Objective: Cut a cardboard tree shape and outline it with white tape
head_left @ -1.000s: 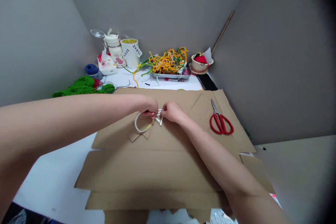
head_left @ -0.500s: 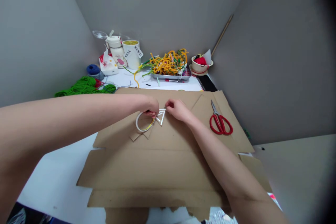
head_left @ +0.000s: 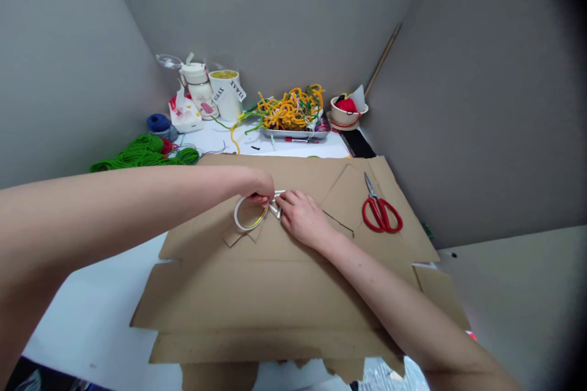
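My left hand is closed on a roll of white tape, which stands tilted over the cardboard sheet. Just right of the roll lies a small triangular piece with white strips, partly covered by my fingers. My right hand rests over the right part of that piece, palm down, fingers spread a little. Small cut cardboard pieces lie beneath the roll.
Red-handled scissors lie on the cardboard at the right. Behind it are a tray of orange and green yarn, a bowl, a white cup, a bottle and green yarn at left.
My right hand has moved left and down onto the white-striped piece, its fingers flatter than before. My left hand still holds the tape roll. The whole view has shifted slightly.
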Available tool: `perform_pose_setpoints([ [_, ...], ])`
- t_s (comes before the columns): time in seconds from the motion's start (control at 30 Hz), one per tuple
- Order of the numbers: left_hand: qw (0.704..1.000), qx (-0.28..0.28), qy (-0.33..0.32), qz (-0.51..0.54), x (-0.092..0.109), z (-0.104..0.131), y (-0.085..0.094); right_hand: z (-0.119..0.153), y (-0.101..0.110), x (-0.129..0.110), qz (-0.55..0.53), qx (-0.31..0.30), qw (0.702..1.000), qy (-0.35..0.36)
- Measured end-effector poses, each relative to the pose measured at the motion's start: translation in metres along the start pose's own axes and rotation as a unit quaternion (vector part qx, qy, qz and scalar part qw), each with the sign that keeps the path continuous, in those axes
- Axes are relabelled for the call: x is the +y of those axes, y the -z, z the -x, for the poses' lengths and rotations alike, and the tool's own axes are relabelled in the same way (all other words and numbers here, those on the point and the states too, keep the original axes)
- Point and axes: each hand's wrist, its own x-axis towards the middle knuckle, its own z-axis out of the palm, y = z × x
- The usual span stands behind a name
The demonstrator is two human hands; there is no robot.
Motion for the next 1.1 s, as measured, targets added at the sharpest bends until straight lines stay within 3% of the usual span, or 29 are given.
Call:
perform_pose_setpoints([
  [0.3, 0.999, 0.022, -0.021, 0.033, -0.003, 0.013, 0.002, 0.003, 0.006, -0.007, 0.035, -0.016, 0.999, -0.013],
  [1.1, 0.999, 0.018, -0.036, 0.008, -0.009, 0.003, 0.003, 0.005, 0.01, -0.004, 0.088, -0.036, 0.995, 0.026],
])
